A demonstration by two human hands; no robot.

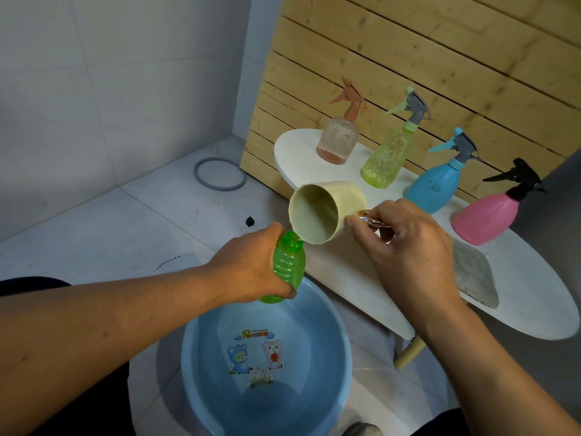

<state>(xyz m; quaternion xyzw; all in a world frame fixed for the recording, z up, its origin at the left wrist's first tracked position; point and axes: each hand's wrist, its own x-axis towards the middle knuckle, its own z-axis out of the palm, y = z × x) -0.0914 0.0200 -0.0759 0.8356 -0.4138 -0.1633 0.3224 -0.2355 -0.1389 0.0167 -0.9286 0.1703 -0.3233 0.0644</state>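
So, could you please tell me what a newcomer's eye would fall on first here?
Centre frame, the right hand tilts a cream cup, its lip at the mouth of a green ribbed bottle gripped by the left hand above a blue basin. Behind, four colourful spray bottles stand in a row on the white table.

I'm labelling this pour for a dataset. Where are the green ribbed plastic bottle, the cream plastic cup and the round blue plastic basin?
green ribbed plastic bottle [290, 262], head view, on its ribbed body.
cream plastic cup [314, 212], head view, on its inner wall.
round blue plastic basin [207, 347], head view, on its left inner wall.
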